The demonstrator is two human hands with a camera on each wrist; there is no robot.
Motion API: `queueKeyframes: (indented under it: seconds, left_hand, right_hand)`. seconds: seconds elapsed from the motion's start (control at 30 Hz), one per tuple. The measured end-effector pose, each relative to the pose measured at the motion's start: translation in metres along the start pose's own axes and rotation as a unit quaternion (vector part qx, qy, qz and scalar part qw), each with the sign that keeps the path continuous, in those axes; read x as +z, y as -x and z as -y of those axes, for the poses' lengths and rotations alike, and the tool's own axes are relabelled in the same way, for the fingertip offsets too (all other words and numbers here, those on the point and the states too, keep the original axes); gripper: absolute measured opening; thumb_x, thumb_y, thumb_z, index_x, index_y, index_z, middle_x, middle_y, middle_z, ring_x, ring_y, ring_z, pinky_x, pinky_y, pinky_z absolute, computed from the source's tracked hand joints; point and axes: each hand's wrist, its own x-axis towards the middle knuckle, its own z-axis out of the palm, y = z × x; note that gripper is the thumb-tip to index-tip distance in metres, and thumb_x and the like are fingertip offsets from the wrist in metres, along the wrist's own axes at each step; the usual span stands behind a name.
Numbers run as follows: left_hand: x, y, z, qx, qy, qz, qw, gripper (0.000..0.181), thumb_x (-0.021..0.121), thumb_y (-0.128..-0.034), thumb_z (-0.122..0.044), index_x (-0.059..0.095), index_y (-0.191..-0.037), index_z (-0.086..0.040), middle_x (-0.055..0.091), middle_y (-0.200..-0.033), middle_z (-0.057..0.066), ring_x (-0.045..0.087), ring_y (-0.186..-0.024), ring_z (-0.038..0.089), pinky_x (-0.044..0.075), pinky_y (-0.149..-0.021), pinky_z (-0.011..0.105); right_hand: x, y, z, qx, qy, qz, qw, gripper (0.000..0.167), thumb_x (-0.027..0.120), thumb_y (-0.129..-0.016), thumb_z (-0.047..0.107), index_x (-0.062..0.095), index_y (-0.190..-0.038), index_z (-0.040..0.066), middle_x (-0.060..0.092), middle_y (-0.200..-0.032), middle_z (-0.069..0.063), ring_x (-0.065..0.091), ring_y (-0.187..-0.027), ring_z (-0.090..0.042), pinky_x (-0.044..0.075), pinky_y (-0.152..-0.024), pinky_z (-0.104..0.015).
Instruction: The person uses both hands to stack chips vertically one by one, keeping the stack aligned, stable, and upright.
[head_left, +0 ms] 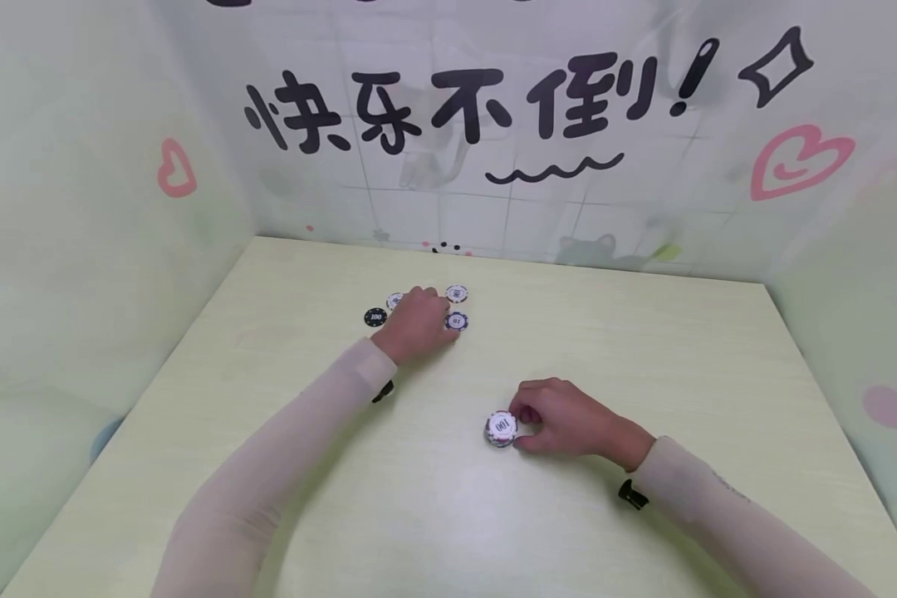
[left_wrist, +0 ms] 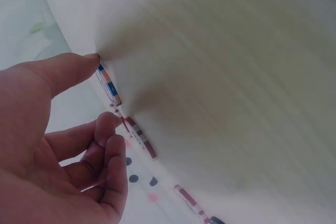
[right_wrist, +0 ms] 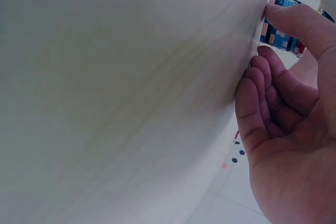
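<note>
Poker chips (right_wrist: pixel 283 40) stand in one stack (head_left: pixel 502 426) near the middle of the table (head_left: pixel 643 332), topped by one white chip marked 100; the number of chips below it cannot be counted. One right hand (head_left: pixel 568 419) grips the stack from its right side, thumb and index finger bent about it, with the other three fingers curled close to the tabletop. Farther back and to the left lie loose chips, four of them showing in the head view: one black chip (head_left: pixel 375 317) marked 100, one white chip (head_left: pixel 393 300) partly covered, a second white chip (head_left: pixel 457 294) marked 100, and one blue-rimmed chip (head_left: pixel 458 321). The left wrist view shows five edges: one blue and tan, three red and white, and one dark, cut off by the frame. One left hand (head_left: pixel 417 324) is among them, its thumb touching the blue-rimmed chip and its fingers bent; I cannot tell whether it pinches that chip. Two pale sleeves (head_left: pixel 299 440) cover the arms, with one black piece (head_left: pixel 633 493) below each cuff. Behind the table, the wall covering bears four large black characters (head_left: pixel 469 116), one exclamation mark (head_left: pixel 695 76), one wavy line (head_left: pixel 556 172) and one four-pointed star outline.
</note>
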Motion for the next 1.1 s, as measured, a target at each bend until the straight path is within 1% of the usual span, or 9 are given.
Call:
queueKeyframes:
  seconds: [0.27, 0.5, 0.6, 0.7, 0.8, 0.87, 0.97, 1.1]
  left_hand:
    - [0.001, -0.004, 0.001, -0.017, 0.023, 0.006, 0.9996, 0.038, 0.08, -0.1015, -0.038, 0.078, -0.1, 0.0, 0.07, -0.091, 0.01, 0.061, -0.086, 0.026, 0.053, -0.091, 0.043]
    - [0.001, -0.007, 0.002, -0.028, 0.039, 0.008, 0.9988, 0.034, 0.08, -0.1017, -0.035, 0.079, -0.099, -0.001, 0.068, -0.088, 0.009, 0.062, -0.089, 0.027, 0.053, -0.089, 0.043]
    - [0.0, -0.007, 0.001, -0.03, 0.046, 0.008, 0.9985, 0.033, 0.079, -0.1022, -0.033, 0.079, -0.097, -0.001, 0.067, -0.086, 0.008, 0.061, -0.088, 0.027, 0.052, -0.087, 0.042]
    - [0.001, -0.009, 0.002, -0.03, 0.055, 0.007, 0.998, 0.031, 0.079, -0.1012, -0.03, 0.075, -0.087, -0.003, 0.062, -0.077, 0.005, 0.056, -0.08, 0.024, 0.049, -0.08, 0.039]
    - [0.003, -0.011, 0.002, -0.034, 0.064, 0.014, 0.9973, 0.037, 0.077, -0.0991, -0.028, 0.064, -0.071, -0.008, 0.051, -0.067, 0.001, 0.048, -0.071, 0.02, 0.043, -0.07, 0.036]
    - [0.004, -0.012, 0.003, -0.036, 0.067, 0.019, 0.9969, 0.043, 0.077, -0.0974, -0.027, 0.055, -0.064, -0.011, 0.045, -0.062, -0.001, 0.044, -0.066, 0.018, 0.04, -0.068, 0.034]
    - [0.004, -0.012, 0.003, -0.038, 0.064, 0.022, 0.997, 0.048, 0.076, -0.0958, -0.028, 0.047, -0.06, -0.014, 0.041, -0.06, -0.002, 0.043, -0.065, 0.018, 0.04, -0.068, 0.034]
    - [0.005, -0.011, 0.004, -0.032, 0.056, 0.016, 0.9978, 0.049, 0.076, -0.0942, -0.031, 0.045, -0.059, -0.015, 0.041, -0.061, -0.002, 0.044, -0.066, 0.019, 0.04, -0.067, 0.035]
  right_hand:
    - [-0.002, -0.001, 0.001, 0.002, -0.002, 0.001, 1.0, 0.021, 0.091, -0.084, 0.011, 0.077, -0.1, 0.01, 0.059, -0.087, 0.01, 0.054, -0.079, -0.006, 0.051, -0.072, -0.026]
    - [-0.002, -0.001, 0.002, 0.005, -0.008, 0.004, 0.9999, 0.021, 0.091, -0.085, 0.01, 0.077, -0.101, 0.01, 0.06, -0.088, 0.01, 0.054, -0.08, -0.006, 0.051, -0.072, -0.026]
    - [-0.001, -0.001, 0.0, 0.005, -0.009, 0.004, 0.9999, 0.021, 0.091, -0.085, 0.011, 0.077, -0.101, 0.01, 0.059, -0.088, 0.01, 0.054, -0.08, -0.005, 0.051, -0.072, -0.026]
    - [-0.001, -0.001, 0.0, 0.007, -0.009, 0.002, 0.9999, 0.022, 0.091, -0.085, 0.011, 0.078, -0.102, 0.01, 0.06, -0.088, 0.01, 0.054, -0.08, -0.006, 0.051, -0.073, -0.026]
    - [0.0, -0.001, -0.001, 0.006, -0.009, 0.001, 0.9999, 0.022, 0.091, -0.085, 0.011, 0.078, -0.102, 0.01, 0.06, -0.088, 0.01, 0.054, -0.08, -0.006, 0.051, -0.072, -0.026]
    - [0.0, -0.001, -0.002, 0.004, -0.01, 0.001, 0.9999, 0.021, 0.091, -0.085, 0.011, 0.078, -0.102, 0.011, 0.059, -0.088, 0.011, 0.054, -0.08, -0.006, 0.051, -0.072, -0.026]
    - [0.001, -0.001, -0.003, 0.002, -0.009, 0.001, 1.0, 0.021, 0.091, -0.085, 0.011, 0.077, -0.101, 0.011, 0.059, -0.087, 0.011, 0.054, -0.08, -0.006, 0.051, -0.072, -0.026]
    - [0.0, -0.001, -0.002, 0.004, -0.009, 0.002, 0.9999, 0.021, 0.091, -0.085, 0.011, 0.077, -0.1, 0.011, 0.059, -0.087, 0.011, 0.054, -0.079, -0.006, 0.051, -0.072, -0.026]
